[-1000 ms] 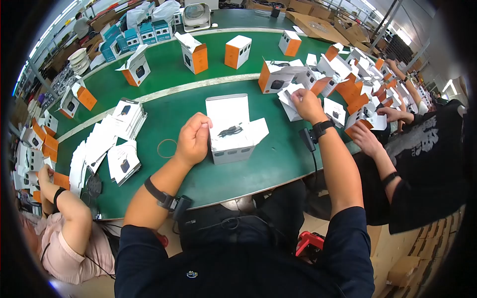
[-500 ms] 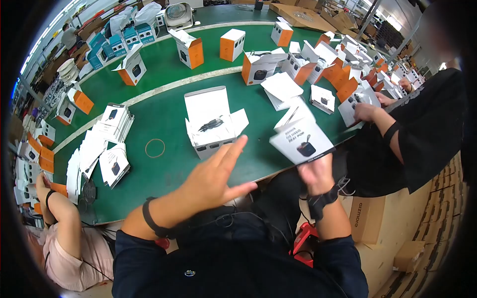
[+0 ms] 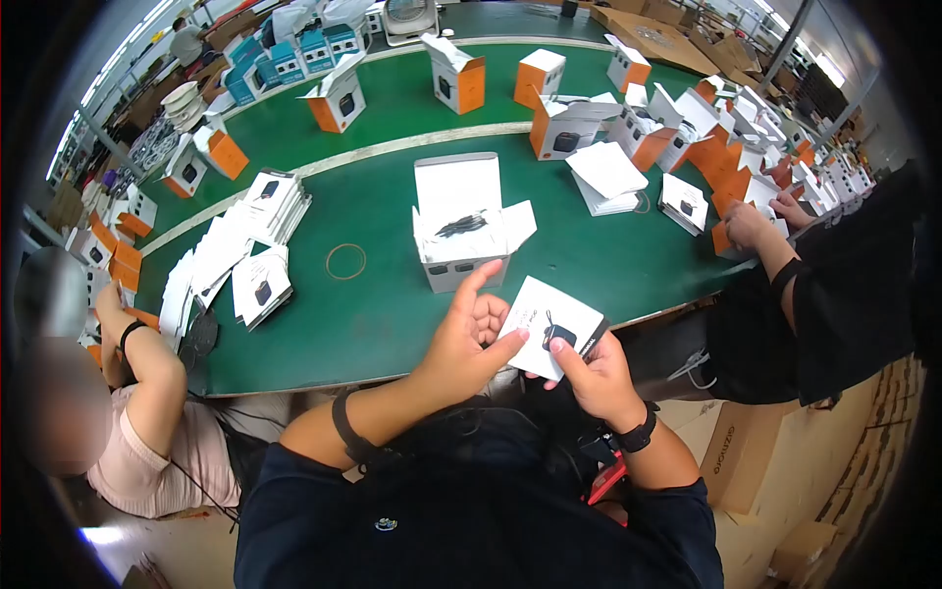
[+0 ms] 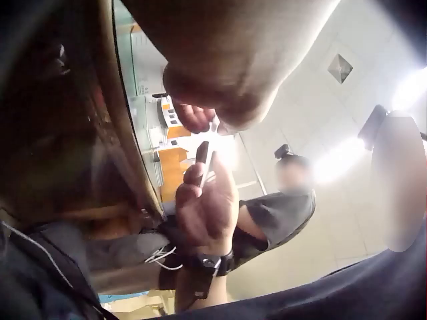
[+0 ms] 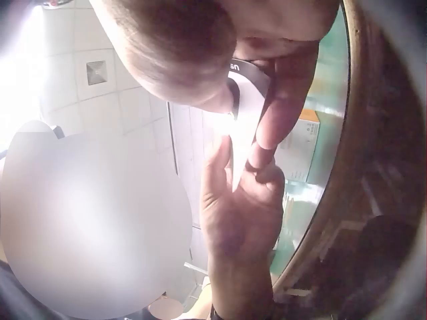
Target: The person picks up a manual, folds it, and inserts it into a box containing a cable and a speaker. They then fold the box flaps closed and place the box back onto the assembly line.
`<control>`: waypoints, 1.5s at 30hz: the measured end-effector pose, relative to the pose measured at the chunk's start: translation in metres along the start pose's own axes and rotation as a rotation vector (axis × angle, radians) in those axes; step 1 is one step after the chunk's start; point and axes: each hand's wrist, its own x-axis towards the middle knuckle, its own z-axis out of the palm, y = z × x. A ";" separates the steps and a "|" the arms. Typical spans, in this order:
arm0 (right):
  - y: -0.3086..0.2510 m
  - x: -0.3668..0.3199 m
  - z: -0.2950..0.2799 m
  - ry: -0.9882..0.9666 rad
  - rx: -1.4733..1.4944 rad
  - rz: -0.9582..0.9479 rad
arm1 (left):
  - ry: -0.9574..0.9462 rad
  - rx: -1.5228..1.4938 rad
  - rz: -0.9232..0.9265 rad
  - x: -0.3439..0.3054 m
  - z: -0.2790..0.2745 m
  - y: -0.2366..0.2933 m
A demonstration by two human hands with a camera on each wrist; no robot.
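In the head view, my right hand pinches a white user manual with a dark strip along one edge and a small black device printed on its cover. The thumb presses on the cover and the fingers are behind it. At the manual's left edge is my left hand, index finger extended, thumb tip overlapping the edge. The right wrist view has the manual edge-on, its tip between the left hand's spread thumb and fingers. Just beyond stands an opened white box with a black cable inside.
Piles of manuals lie left on the green table, beside a rubber band. More manuals lie to the right. White-and-orange boxes stand along the back. People work at both sides, one in a black shirt.
My right hand has picked up the manual from the right-hand pile and brought it in front of me. My left hand has left the box's side and come to the manual's edge.
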 end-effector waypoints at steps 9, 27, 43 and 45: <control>-0.015 0.024 -0.022 -0.447 0.349 0.118 | -0.279 0.134 -0.336 -0.008 -0.053 0.042; -0.034 0.034 -0.004 -0.094 -0.393 -0.160 | -0.160 0.817 0.361 0.006 -0.066 0.069; -0.140 0.140 0.034 -0.202 -1.445 -0.633 | 0.058 1.582 0.537 0.053 -0.068 0.059; -0.142 0.141 0.040 -0.229 -1.524 -0.661 | 0.088 1.558 0.554 0.050 -0.068 0.054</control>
